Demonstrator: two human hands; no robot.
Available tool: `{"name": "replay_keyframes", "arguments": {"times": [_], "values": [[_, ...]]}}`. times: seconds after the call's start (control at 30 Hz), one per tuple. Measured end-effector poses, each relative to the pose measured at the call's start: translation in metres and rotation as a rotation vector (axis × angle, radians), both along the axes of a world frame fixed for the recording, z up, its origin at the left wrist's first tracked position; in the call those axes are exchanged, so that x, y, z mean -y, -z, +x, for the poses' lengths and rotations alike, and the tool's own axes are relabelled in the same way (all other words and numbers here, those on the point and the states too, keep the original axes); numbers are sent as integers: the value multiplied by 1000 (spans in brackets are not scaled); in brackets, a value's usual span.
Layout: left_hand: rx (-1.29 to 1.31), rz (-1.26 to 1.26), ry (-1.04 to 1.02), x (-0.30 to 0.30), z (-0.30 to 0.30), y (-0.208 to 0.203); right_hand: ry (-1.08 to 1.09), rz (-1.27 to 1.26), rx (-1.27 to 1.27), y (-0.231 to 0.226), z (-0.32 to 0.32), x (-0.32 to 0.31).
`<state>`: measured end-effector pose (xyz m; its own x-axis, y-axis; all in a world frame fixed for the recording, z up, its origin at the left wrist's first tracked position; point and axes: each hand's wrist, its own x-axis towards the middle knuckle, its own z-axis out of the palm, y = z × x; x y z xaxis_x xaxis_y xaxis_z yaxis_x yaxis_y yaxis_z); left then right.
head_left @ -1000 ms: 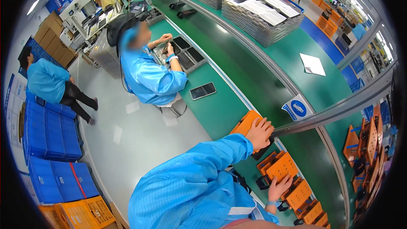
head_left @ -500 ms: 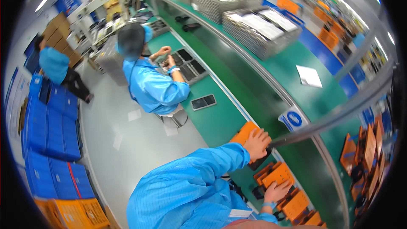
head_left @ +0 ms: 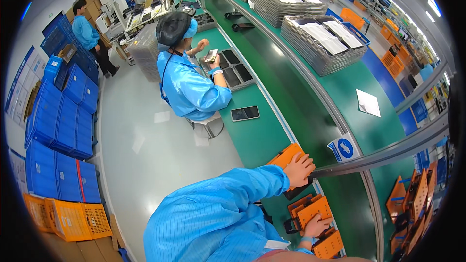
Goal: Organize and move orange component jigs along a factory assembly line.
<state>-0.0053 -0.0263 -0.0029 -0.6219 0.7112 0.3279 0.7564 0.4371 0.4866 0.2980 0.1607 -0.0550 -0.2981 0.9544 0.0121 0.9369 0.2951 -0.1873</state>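
Note:
My left hand (head_left: 299,170) rests over the right end of an orange plate-like fixture (head_left: 283,156), its fingers curled at the edge. A dark part shows beneath that hand. Closer to me, my right hand (head_left: 316,225) grips the side of another orange fixture (head_left: 310,212), which has small holes and a black clamp-like part (head_left: 292,225) at its left. The undersides of both fixtures are hidden. Below my right hand lies one more orange fixture (head_left: 328,245). All are on the green bench (head_left: 262,140).
A smartphone (head_left: 245,113) lies farther along the bench. Beyond it a seated co-worker (head_left: 194,82) handles a small device over a tray (head_left: 234,86). A metal frame bar (head_left: 383,154) crosses right of my hands. Stacked trays (head_left: 320,43) stand on the upper shelf; orange fixtures (head_left: 412,199) fill the right.
The whole view has shifted. My right hand's fingers have moved from lying across the orange fixture to its side. My left hand stays on its fixture. The co-worker now holds up a small device.

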Motion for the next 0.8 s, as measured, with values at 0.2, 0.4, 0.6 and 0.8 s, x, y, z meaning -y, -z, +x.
{"name": "replay_keyframes", "arguments": {"times": [0.2, 0.4, 0.6, 0.8], "values": [[9, -4, -3, -1, -1, -6, -46, 42, 8, 12, 1, -5], [29, 30, -6, -3, 2, 7, 27, -13, -112, -3, -2, -1], [27, 26, 0, -3, 1, 6, 44, -21, -92, 3, 2, -7], [47, 0, 17, -2, 0, 4, 41, -25, -126, 6, 3, -9]]}}
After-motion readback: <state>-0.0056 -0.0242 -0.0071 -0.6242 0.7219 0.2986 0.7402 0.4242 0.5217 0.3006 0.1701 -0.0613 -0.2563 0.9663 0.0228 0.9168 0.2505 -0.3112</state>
